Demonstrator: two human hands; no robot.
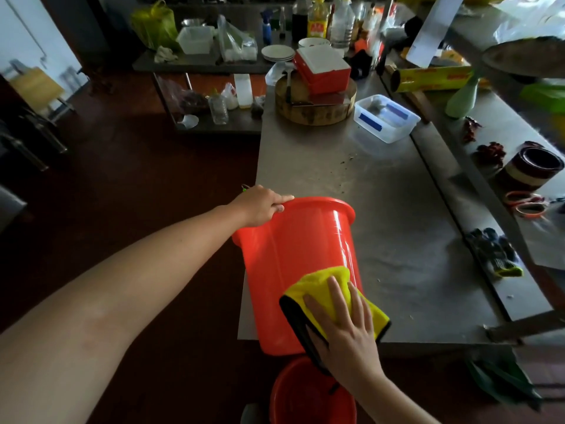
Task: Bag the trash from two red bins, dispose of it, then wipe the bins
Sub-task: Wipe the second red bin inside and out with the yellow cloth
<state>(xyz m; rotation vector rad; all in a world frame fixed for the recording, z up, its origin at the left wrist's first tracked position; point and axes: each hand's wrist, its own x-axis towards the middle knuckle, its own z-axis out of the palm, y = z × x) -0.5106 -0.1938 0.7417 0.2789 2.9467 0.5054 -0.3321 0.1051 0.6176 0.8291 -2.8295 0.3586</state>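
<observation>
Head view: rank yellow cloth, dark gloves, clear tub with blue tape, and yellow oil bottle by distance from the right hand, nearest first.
1. yellow cloth: under the right hand, pressed flat on the red bin.
2. dark gloves: to the right, on the side ledge.
3. clear tub: ahead, mid-table.
4. yellow oil bottle: far end, among the bottles.

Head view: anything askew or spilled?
The red plastic bin lies tipped on the steel table, base overhanging its near corner; left hand grips its rim, right hand presses a yellow cloth on it. Looks deliberate.
</observation>
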